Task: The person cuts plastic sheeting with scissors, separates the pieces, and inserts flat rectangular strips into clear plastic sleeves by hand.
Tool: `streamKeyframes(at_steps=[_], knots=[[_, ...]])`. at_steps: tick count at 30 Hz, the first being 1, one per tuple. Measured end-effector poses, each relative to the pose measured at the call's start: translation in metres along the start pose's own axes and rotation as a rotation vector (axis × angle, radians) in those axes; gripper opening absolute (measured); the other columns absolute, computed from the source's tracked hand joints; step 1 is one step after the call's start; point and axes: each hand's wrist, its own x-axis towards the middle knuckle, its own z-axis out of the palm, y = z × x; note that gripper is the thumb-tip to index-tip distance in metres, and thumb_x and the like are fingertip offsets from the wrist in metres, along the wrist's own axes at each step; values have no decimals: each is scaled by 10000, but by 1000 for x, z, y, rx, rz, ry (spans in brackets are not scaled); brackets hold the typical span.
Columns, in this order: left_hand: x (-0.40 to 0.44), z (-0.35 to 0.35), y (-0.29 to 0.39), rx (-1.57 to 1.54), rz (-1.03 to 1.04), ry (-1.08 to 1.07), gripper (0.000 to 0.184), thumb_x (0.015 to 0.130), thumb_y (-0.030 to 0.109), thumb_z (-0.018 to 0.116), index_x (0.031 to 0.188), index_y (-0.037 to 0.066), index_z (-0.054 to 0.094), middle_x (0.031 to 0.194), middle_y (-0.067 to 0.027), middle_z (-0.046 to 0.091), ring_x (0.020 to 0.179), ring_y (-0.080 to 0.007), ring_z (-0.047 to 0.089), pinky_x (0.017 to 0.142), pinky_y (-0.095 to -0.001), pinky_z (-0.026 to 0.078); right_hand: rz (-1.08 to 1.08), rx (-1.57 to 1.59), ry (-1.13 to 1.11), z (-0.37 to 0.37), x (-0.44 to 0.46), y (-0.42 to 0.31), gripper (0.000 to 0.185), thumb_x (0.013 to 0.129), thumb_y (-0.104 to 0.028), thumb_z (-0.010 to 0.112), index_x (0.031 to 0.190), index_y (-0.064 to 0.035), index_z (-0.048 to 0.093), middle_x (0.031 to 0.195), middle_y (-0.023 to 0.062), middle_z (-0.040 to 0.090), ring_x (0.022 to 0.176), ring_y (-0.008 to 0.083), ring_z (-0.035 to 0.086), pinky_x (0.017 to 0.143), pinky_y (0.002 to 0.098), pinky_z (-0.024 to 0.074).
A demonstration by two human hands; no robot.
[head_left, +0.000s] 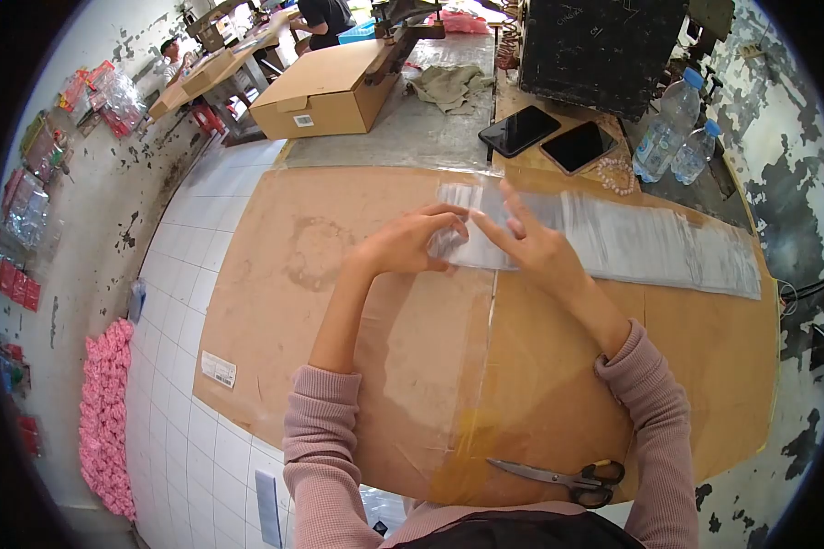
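A long row of overlapping clear plastic sleeves (655, 240) lies fanned across the cardboard-covered table, from the middle to the right edge. At the row's left end is my left hand (403, 242), its fingers curled round the edge of the plastic sleeves. My right hand (542, 252) is over the sleeves just beside it, fingers apart and slightly blurred, the index finger pointing toward the left fingertips. Whether the right fingertips touch the plastic is hard to tell. Scissors (558, 478) with black and yellow handles lie near the front edge, close to my body.
Behind the cardboard (275, 311) stand a closed carton (325, 91), a grey cloth (450, 87), two phones (520, 131), a bead string (617, 174) and two plastic bottles (670, 128). A black box (600, 55) stands at the back. Other people work farther off.
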Motion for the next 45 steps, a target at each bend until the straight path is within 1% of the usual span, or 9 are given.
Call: streamKeyframes(at_steps=[7,12,15,18,27,32,35,38,45], knots=[[8,0,-3,-32,-129,129,236,733,196,705,933,93,637,1073,-81,622,943,-268,596,878,-359,441,35,43,31,10,-1,-5,255,817,-73,545,1067,-28,565,1134,207,559,797,299,639,647,356,533],[10,-4,-6,-139,8,560,456,785,166,673,1207,97,517,971,-112,649,921,-208,619,865,-338,457,270,154,102,20,-10,4,316,802,-43,523,1117,-45,537,1099,201,572,744,303,640,613,368,531],[-7,-7,-13,-191,-393,161,537,796,160,667,1272,91,427,806,-87,637,839,-171,611,755,-300,476,292,98,36,13,-6,4,357,786,-34,525,1143,-44,518,1123,192,562,701,293,639,584,360,529],[-6,-5,-13,-158,-398,58,509,811,150,654,1259,88,423,741,-59,597,732,-143,576,658,-282,454,192,20,-62,14,-6,3,374,781,-76,548,1151,-36,512,1151,199,546,687,287,639,566,355,524],[11,-1,5,-910,-380,339,469,862,114,586,1280,89,374,778,4,562,745,-81,522,717,-265,450,277,45,68,17,0,-14,409,810,-213,598,1159,-35,482,1160,183,547,757,311,635,577,367,514],[5,2,-7,-602,-205,310,578,788,166,676,1269,87,367,1016,-56,570,1004,-164,522,895,-330,406,555,387,202,17,-1,-1,499,815,-42,529,1293,-95,397,1179,204,528,784,320,628,603,384,518],[-3,0,-10,-105,-95,86,623,708,192,738,1230,100,409,1195,-92,522,1145,-241,473,943,-369,389,391,351,379,18,0,5,534,798,41,490,1302,-113,408,1194,207,520,755,349,622,623,380,523],[-2,-2,-4,-11,-95,-58,541,661,189,758,1131,93,507,1273,-100,496,1180,-281,460,950,-380,395,312,211,126,0,3,-1,479,782,45,508,1239,-97,478,1194,206,521,739,353,622,630,372,524],[2,-4,-5,-34,51,17,249,681,191,728,879,56,659,1139,-92,600,928,-275,604,786,-365,476,163,106,52,9,-2,0,477,749,-326,653,1105,-27,548,1201,189,525,718,290,636,618,363,516]])
